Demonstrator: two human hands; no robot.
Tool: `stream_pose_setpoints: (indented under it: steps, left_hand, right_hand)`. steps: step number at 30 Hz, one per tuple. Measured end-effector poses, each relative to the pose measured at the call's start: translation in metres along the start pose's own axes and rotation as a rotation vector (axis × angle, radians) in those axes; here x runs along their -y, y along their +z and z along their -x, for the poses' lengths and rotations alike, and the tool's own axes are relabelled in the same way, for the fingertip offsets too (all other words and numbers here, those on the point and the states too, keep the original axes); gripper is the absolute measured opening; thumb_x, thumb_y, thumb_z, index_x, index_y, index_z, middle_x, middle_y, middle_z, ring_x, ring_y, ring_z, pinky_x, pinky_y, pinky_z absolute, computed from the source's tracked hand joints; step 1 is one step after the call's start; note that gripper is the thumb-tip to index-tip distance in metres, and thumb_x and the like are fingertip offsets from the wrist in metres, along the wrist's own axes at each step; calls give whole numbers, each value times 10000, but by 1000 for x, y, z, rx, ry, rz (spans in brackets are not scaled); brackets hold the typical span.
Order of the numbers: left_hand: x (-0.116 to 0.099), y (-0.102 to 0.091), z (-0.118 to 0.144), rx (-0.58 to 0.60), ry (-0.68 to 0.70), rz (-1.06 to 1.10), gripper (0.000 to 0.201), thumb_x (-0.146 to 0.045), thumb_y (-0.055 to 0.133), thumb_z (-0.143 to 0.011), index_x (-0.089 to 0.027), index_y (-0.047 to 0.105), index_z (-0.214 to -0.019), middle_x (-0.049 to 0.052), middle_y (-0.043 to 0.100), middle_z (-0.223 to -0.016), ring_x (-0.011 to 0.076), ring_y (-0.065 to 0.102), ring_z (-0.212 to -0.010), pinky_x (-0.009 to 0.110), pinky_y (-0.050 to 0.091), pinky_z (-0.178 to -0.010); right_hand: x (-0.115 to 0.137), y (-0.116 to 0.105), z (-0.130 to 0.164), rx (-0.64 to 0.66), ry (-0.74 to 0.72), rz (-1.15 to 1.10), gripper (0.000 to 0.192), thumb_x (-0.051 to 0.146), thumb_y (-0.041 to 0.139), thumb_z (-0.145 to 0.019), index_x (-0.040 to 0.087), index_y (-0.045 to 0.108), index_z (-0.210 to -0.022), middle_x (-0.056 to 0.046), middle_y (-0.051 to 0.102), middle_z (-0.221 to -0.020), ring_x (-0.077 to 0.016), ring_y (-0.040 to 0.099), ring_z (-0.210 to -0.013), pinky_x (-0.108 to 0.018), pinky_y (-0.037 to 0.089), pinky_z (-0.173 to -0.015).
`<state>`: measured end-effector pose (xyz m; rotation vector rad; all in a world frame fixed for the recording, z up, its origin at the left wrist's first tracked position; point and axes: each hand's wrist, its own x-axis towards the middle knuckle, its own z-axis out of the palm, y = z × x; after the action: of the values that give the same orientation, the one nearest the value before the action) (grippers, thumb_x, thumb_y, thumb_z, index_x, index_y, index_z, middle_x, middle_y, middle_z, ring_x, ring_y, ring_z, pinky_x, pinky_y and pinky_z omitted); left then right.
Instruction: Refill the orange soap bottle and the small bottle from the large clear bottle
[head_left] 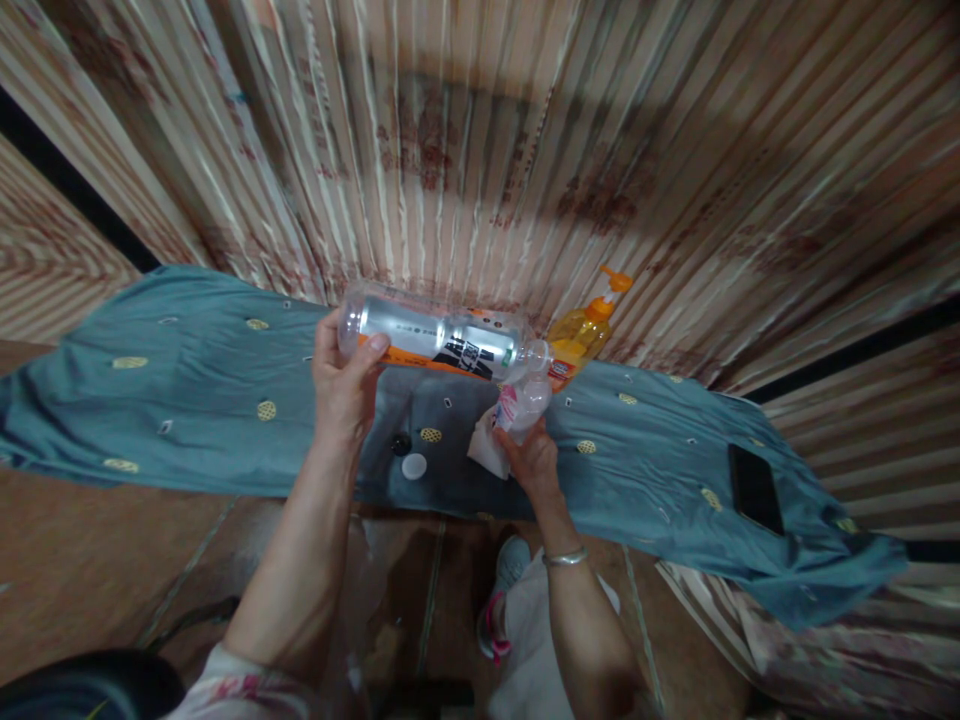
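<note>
Clear plastic bottle point(439, 340): lies sideways in the air above the teal cloth point(187, 400), its mouth towards the small bottle point(525, 400).
Left hand point(343, 385): fingers wrapped round the big bottle's base end, thumb on its side.
Right hand point(534, 458): fingers closed on the small bottle and a white tissue point(487, 450); fingertips hidden behind them.
Label: silver, orange and black; the writing is too blurred to read.
Pump bottle point(581, 335): yellow liquid, partly hidden behind the big bottle's neck.
Caps: a white cap point(413, 466) and a dark cap point(400, 443) lie on the cloth beneath the bottle.
Phone point(755, 488): dark, on the cloth, well right of the bottle.
</note>
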<state>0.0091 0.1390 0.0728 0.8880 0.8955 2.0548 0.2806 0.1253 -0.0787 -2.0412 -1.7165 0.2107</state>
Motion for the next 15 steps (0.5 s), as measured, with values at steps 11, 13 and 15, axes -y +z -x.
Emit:
stream_pose_setpoints:
  steps: [11, 13, 15]
  left_hand:
    - [4, -3, -2, 7, 26, 5, 640, -500, 1089, -575, -318, 752, -1088, 3, 800, -1040, 259, 786, -1032, 433, 684, -938]
    - [5, -3, -3, 2, 29, 1, 648, -507, 1088, -571, -317, 752, -1091, 0, 800, -1035, 260, 789, -1028, 442, 690, -941]
    - [5, -4, -3, -7, 25, 5, 662, -502, 1093, -557, -316, 756, -1096, -4, 801, -1030, 260, 790, -1018, 459, 696, -949]
  right_hand:
    - [3, 0, 2, 63, -47, 56, 743, 476, 786, -1011, 105, 521, -1598, -185, 793, -1048, -274, 753, -895, -358, 583, -773]
    - [1, 0, 2, 57, -54, 55, 735, 483, 766, -1023, 104, 520, -1603, -177, 790, -1026, -273, 746, -875, -359, 582, -759]
    - [-1, 1, 1, 25, -77, 63, 728, 486, 762, -1021, 85, 536, -1586, -165, 785, -980, -264, 736, -832, -350, 573, -727]
